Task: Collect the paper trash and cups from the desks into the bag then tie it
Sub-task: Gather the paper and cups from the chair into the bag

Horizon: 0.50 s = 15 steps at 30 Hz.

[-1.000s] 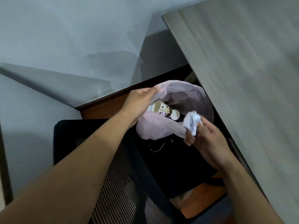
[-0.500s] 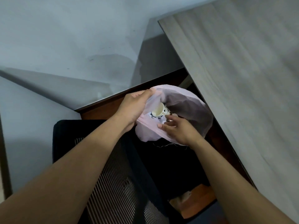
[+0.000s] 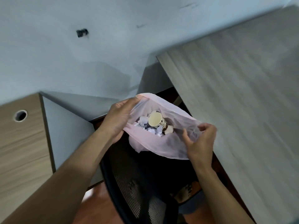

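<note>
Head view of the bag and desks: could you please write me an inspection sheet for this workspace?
Surface: grey desk on the right; wooden desk on the left with a round hole.
Job's things: pink bag held open, not yet tied; cups and crumpled paper lie inside.
Clutter: nothing seen.
Grips: left hand holds the bag's far rim; right hand pinches its right rim.
Cables: nothing seen.
Surroundings: pale wall with a dark mark; black chair below the bag; reddish floor.
</note>
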Tool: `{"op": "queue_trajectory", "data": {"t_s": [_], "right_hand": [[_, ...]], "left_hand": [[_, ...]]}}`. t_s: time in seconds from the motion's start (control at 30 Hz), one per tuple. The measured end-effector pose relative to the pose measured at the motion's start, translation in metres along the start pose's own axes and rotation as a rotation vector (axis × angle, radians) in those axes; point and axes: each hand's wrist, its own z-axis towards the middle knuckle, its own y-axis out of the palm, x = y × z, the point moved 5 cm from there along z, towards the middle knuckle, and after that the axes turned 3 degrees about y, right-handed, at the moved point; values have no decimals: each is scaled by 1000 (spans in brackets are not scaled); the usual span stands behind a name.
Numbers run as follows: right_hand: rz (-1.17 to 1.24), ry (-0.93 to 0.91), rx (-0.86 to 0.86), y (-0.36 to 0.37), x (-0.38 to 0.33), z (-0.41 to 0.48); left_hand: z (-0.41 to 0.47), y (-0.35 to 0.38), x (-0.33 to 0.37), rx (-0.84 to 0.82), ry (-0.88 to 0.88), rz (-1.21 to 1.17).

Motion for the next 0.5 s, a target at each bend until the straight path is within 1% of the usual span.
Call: {"op": "queue_trajectory", "data": {"t_s": [0.03, 0.07, 0.1, 0.13, 0.2, 0.23, 0.3, 0.4, 0.5], "right_hand": [[-39, 19, 43, -12, 0, -2], [-85, 54, 46, -22, 0, -2], [-117, 114, -9, -25, 6, -1], [-133, 193, -106, -28, 10, 1], [-78, 328, -323, -35, 12, -1], [-23, 359, -370, -41, 10, -3], [48, 379, -345, -58, 5, 1], [115, 353, -185, -98, -11, 17], [311, 388, -54, -139, -18, 40]], "left_hand": [[-10, 1, 12, -7, 9, -17], [-20, 3, 25, -19, 16, -28], [-27, 5, 35, -34, 27, -36], [-35, 8, 46, -49, 38, -42], [-51, 12, 66, -65, 50, -61], [-56, 14, 74, -71, 57, -69], [-63, 18, 89, -88, 65, -74], [-68, 25, 107, -55, 91, -60], [-62, 38, 118, -55, 115, -20]]}}
